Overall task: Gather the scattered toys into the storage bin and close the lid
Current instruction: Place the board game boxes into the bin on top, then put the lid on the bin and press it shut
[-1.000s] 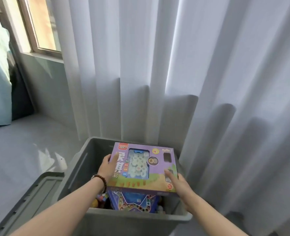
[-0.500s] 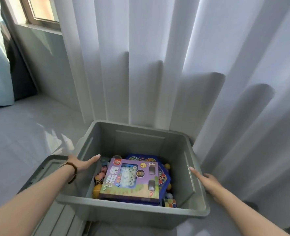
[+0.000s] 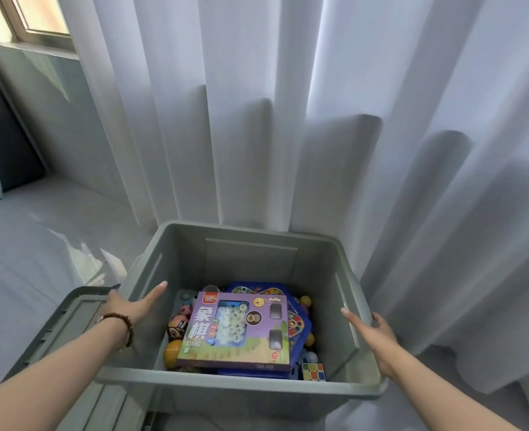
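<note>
- Grey storage bin [image 3: 226,387] stands open on the floor [image 3: 24,244] before a white curtain [image 3: 288,119]; its one lid [image 3: 80,315] lies left, cut off by the frame.
- Inside, one purple box [image 3: 235,332] reading "XIANG QI" covers a blue board [image 3: 300,325]; balls [image 3: 177,326] and one colour cube [image 3: 313,371] peek out, partly hidden.
- Left hand [image 3: 129,307] and right hand [image 3: 372,334], fingers straight and released, at the side rims.
</note>
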A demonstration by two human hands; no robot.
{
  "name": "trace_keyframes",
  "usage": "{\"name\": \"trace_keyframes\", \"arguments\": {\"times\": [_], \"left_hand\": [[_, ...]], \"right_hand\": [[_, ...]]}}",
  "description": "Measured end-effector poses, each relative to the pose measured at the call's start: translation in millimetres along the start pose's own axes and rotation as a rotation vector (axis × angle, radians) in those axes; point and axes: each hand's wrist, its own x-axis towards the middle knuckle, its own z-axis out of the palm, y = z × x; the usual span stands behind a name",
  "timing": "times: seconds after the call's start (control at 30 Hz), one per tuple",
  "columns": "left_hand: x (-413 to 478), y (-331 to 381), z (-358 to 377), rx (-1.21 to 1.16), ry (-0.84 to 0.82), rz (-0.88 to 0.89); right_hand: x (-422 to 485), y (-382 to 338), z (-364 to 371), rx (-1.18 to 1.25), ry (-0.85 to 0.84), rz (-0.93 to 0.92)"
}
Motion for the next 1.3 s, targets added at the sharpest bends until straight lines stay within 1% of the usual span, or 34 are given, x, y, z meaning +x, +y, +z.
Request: {"name": "trace_keyframes", "arguments": {"times": [0.1, 0.2, 0.33, 0.4, 0.5, 0.57, 0.73, 0.83, 0.93, 1.0, 1.03, 1.1, 1.13, 1.2, 1.3], "left_hand": [[-23, 10, 10, -0.055, -0.043, -0.013], [-57, 23, 23, -0.096, -0.112, 0.009], [-97, 24, 50, -0.076, -0.211, 0.011], [-115, 24, 61, -0.007, -0.277, -0.002], [-129, 28, 71, 0.171, -0.376, 0.016], [-131, 29, 76, 0.215, -0.417, 0.032], [-125, 27, 90, 0.263, -0.424, 0.043], [-119, 25, 97, 0.3, -0.407, 0.066], [-115, 25, 97, 0.387, -0.396, 0.101], [-114, 24, 98, 0.42, -0.392, 0.138], [-118, 24, 97, 0.418, -0.372, 0.173], [-126, 24, 91, 0.395, -0.324, 0.256], [-129, 23, 84, 0.392, -0.298, 0.296], [-133, 19, 62, 0.363, -0.244, 0.324], [-126, -12, 10, 0.3, -0.13, 0.279]], "right_hand": [[-11, 6, -33, -0.016, -0.009, 0.023], [-27, 18, -70, -0.046, 0.049, 0.035], [-45, 44, -122, -0.057, 0.102, 0.065], [-49, 52, -143, -0.061, 0.126, 0.06], [-55, 58, -170, -0.087, 0.179, 0.051], [-58, 65, -176, -0.094, 0.193, 0.046], [-65, 95, -169, -0.033, 0.182, 0.068], [-64, 96, -169, -0.028, 0.159, 0.072], [-62, 90, -171, -0.16, 0.085, 0.179], [-61, 79, -169, -0.331, 0.099, 0.202], [-63, 69, -164, -0.41, 0.118, 0.155], [-66, 46, -144, -0.514, 0.102, -0.041], [-70, 30, -129, -0.51, 0.045, -0.142], [-85, -4, -89, -0.422, -0.112, -0.313], [-120, -50, -11, -0.306, -0.352, -0.502]]}}
